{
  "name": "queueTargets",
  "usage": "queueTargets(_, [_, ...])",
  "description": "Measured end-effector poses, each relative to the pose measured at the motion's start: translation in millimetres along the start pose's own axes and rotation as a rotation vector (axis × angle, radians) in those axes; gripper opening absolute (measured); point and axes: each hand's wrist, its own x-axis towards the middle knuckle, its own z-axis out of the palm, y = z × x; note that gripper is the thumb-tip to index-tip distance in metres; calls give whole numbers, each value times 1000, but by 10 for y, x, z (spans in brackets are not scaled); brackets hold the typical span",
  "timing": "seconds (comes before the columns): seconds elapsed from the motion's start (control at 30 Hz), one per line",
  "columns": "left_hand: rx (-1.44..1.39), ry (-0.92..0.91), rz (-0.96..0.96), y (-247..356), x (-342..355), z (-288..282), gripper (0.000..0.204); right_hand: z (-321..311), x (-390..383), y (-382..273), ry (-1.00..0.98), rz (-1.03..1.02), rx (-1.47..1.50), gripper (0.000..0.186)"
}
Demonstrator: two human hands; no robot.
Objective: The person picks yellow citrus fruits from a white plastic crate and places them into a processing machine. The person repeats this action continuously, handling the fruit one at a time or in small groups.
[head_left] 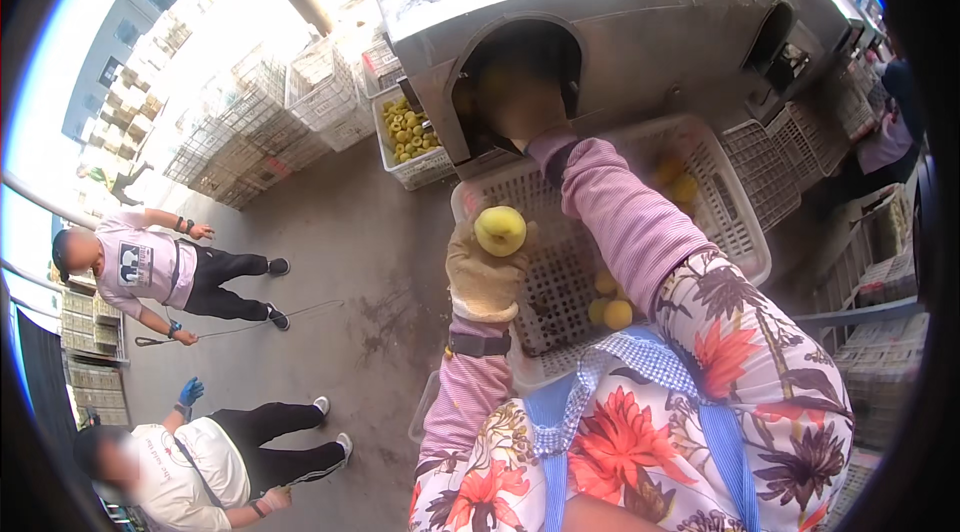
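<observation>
My left hand point(485, 277), in a tan work glove, is closed round a yellow-green peach point(500, 231) above the left side of a white plastic crate. My right hand point(530, 107) reaches into the round opening point(465, 97) of a grey metal machine point(640, 47). Shadow and blur hide its fingers, so whether it holds anything is unclear. Under both arms lies the perforated white crate point(545, 272). A few yellow peaches point(618, 314) rest on its floor near me, and others point(684, 188) lie toward its far right, beyond my right forearm.
Left of the machine stands a white crate point(425, 170) full of yellow-green fruit. Stacked crates point(245, 112) fill the far left, and more crates point(765, 172) stand at right. Two people are on the left: one person point(150, 267) holds a thin cord; another point(200, 462) wears a blue glove.
</observation>
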Motion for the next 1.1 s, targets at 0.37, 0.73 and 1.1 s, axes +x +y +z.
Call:
queueTargets(0.37, [-614, 4, -38, 68, 98, 161, 31, -1113, -1486, -360, -425, 116, 870, 70])
queueTargets(0.73, [-912, 361, -414, 130, 217, 235, 32, -814, -1204, -218, -268, -18, 656, 65])
queueTargets(1.1, [-804, 503, -335, -7, 51, 86, 20, -47, 27, -119, 116, -182, -170, 49])
